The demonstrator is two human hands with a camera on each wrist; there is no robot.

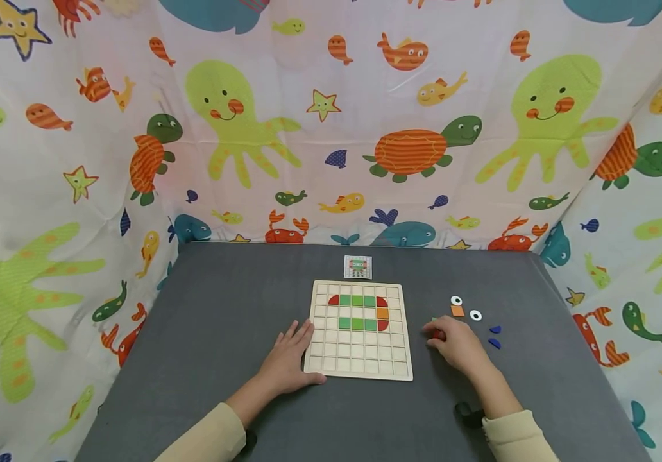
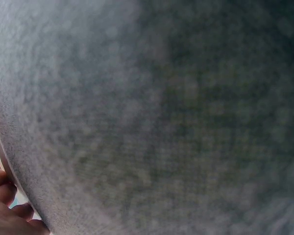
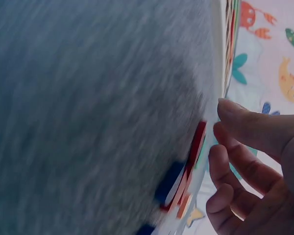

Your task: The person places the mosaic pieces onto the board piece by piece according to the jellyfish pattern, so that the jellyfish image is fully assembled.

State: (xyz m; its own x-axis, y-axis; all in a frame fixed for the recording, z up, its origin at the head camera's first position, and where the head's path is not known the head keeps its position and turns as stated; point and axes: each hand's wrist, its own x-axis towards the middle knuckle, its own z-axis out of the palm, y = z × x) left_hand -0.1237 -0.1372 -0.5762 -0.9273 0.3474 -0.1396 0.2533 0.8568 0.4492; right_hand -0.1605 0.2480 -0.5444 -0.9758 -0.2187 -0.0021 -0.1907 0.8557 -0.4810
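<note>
A square wooden grid board [image 1: 331, 351] lies on the dark grey table. Green, red and orange pieces fill some cells in its upper part, including a green square [image 1: 356, 300] and an orange square [image 1: 382, 313]. My left hand [image 1: 287, 362] rests spread at the board's lower left corner, fingers along the left edge and thumb by the bottom edge. To the right of the board, my right hand [image 1: 458, 343] reaches down over a red piece [image 1: 439, 334], partly hidden by the fingers. In the right wrist view, the fingers [image 3: 245, 115] look loosely bent, with nothing visible between them.
A small printed picture card [image 1: 358, 267] lies behind the board. Loose pieces lie right of the board: white rings with dark centres [image 1: 476, 315], an orange piece [image 1: 457, 310] and blue half-rounds [image 1: 495, 343]. A sea-animal curtain [image 1: 308, 212] hangs behind and beside the table.
</note>
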